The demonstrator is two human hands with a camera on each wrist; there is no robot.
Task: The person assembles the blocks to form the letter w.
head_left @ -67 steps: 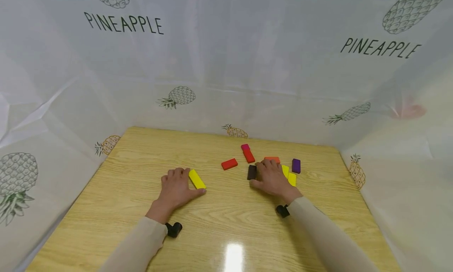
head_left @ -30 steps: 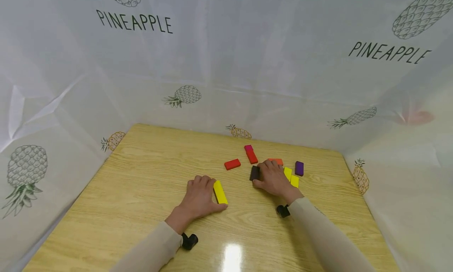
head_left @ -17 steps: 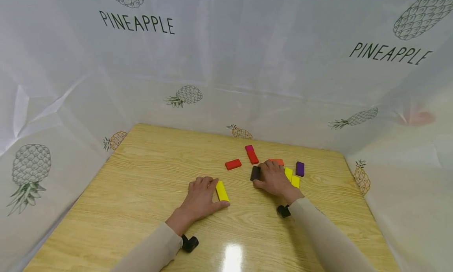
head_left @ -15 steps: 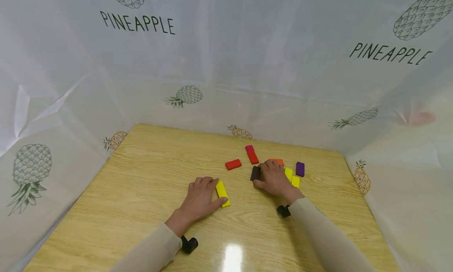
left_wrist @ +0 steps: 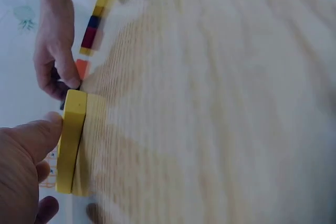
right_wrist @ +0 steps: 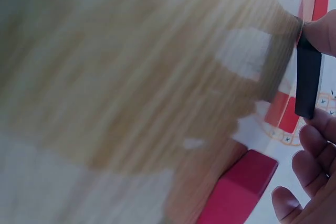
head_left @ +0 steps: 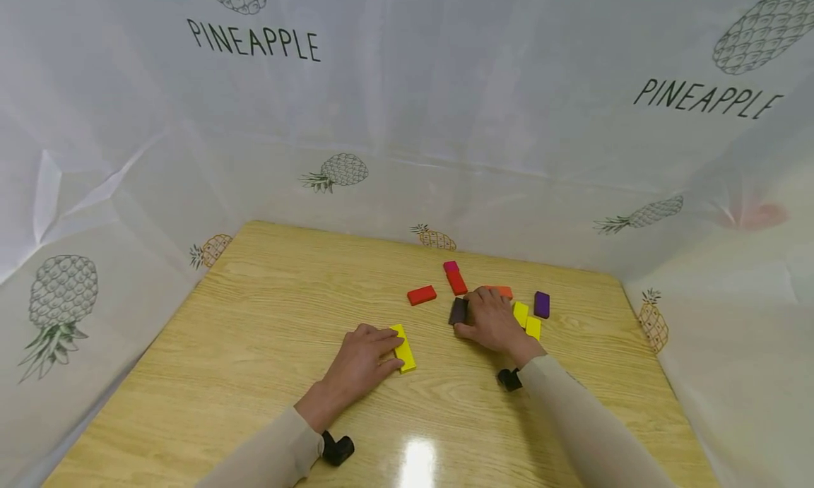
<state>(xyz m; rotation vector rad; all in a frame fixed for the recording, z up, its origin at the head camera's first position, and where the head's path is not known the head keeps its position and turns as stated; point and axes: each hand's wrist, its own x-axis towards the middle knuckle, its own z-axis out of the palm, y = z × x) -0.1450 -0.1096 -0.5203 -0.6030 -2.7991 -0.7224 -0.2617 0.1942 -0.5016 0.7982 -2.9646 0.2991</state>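
A person's hands are apart on a wood-grain surface (head_left: 305,276). The left hand (head_left: 356,364) is relaxed, thumb and fingertips touching the left edge of a yellow block (head_left: 407,355) near the middle. Farther and to the right, the right hand (head_left: 494,322) pinches a black block (head_left: 458,311) between thumb and finger. Beyond lie two red blocks (head_left: 422,295), a pink block (head_left: 451,266) and an orange block (head_left: 504,292); right of the hand, two yellow blocks (head_left: 533,328) and a purple block (head_left: 542,305).

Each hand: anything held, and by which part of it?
Right hand pinches the black block by its two ends. Left hand rests fingers on top of the yellow block; no clear grip on it.
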